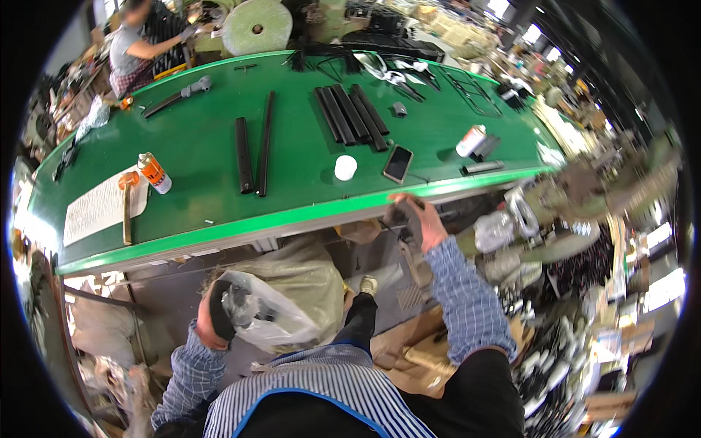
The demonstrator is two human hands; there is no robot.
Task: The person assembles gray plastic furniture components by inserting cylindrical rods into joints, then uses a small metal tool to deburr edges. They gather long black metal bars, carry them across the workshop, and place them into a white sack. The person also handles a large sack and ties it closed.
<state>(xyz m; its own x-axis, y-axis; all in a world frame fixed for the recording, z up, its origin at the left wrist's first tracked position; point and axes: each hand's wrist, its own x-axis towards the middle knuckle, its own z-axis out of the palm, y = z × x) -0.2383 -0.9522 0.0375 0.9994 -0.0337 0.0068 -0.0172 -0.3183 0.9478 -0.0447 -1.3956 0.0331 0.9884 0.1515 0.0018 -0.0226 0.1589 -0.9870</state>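
My left hand (212,314), in a dark glove, is low at the left, closed at the edge of a clear plastic bag (274,321). Small dark and grey pieces show through the bag, and most of the fingers are hidden. My right hand (418,219), also partly covered by a dark glove, hovers just off the green table's (292,201) near edge, loosely curved with nothing visible in it. Closest to it on the tabletop are a smartphone (398,164) and a white round tub (345,168).
Black tubes (350,117) lie mid-table, with two more strips (244,157) to the left. A hammer (127,208) rests on a pale sheet beside a spray can (155,173). Another can (471,140) stands right. A large sack (307,277) sits below the edge. One co-worker (139,51) is far left.
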